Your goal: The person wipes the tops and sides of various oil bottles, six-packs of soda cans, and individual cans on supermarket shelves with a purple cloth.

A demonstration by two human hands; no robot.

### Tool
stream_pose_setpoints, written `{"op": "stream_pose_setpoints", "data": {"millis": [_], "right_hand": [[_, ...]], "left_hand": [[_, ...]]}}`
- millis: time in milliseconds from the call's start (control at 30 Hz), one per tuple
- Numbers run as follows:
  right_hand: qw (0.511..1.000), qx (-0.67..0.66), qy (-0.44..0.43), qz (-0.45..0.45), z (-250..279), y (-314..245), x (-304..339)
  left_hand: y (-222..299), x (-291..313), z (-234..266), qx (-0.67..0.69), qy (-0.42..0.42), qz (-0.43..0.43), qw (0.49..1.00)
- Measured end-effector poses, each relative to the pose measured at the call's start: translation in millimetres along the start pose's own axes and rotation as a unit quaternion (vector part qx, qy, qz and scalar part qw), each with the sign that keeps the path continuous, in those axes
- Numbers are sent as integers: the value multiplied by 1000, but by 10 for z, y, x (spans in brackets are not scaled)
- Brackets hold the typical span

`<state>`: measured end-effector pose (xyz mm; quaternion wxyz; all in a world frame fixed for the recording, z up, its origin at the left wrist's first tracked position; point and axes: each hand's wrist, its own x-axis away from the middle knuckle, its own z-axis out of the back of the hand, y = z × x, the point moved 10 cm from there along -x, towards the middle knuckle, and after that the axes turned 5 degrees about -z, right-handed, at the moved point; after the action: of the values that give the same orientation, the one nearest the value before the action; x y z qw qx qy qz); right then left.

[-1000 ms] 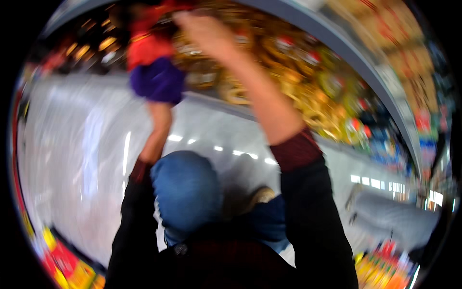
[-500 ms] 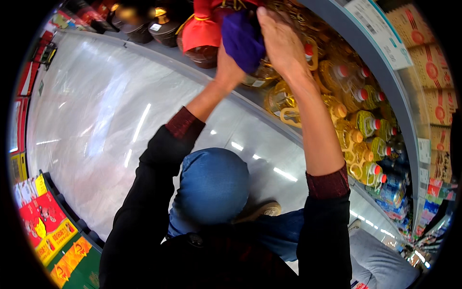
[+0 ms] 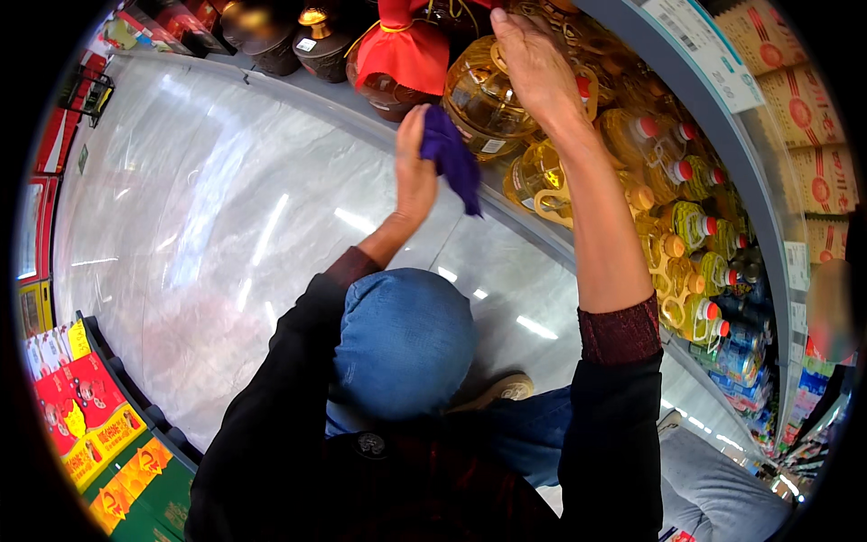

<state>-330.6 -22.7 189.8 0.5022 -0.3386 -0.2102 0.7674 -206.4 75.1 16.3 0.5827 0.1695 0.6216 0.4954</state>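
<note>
A crumpled purple cloth (image 3: 452,158) hangs from my left hand (image 3: 416,172), whose fingers are closed on it. The cloth is beside the lower side of a large clear jug of golden oil (image 3: 483,90) on the shelf. At the jug's top, my right hand (image 3: 539,77) curls over the neck area by the handle; its back faces me and most fingertips are hidden. Just left of the jug stands a dark round jar (image 3: 388,95) with a red cloth cover (image 3: 402,56) tied over its top.
More dark jars (image 3: 322,50) stand farther left along the grey shelf edge (image 3: 298,86). Several oil bottles (image 3: 691,226) crowd the right side under an upper shelf edge (image 3: 686,99). My bent knee (image 3: 406,343) is below my arms. Stacked colourful boxes (image 3: 90,406) sit lower left; another person's grey-trousered leg (image 3: 718,479) shows lower right.
My left hand has drawn the purple cloth down and left, away from the jug's upper part, which now shows. My right hand stays near the jug's top, shifted only slightly.
</note>
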Motion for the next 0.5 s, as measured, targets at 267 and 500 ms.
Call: {"op": "stream_pose_setpoints", "data": {"millis": [267, 500], "right_hand": [[986, -130, -100, -14, -400, 232, -185], [988, -40, -36, 145, 448, -626, 754]], "left_hand": [[346, -175, -102, 746, -152, 276, 587], [641, -554, 13, 533, -114, 252, 800]]}}
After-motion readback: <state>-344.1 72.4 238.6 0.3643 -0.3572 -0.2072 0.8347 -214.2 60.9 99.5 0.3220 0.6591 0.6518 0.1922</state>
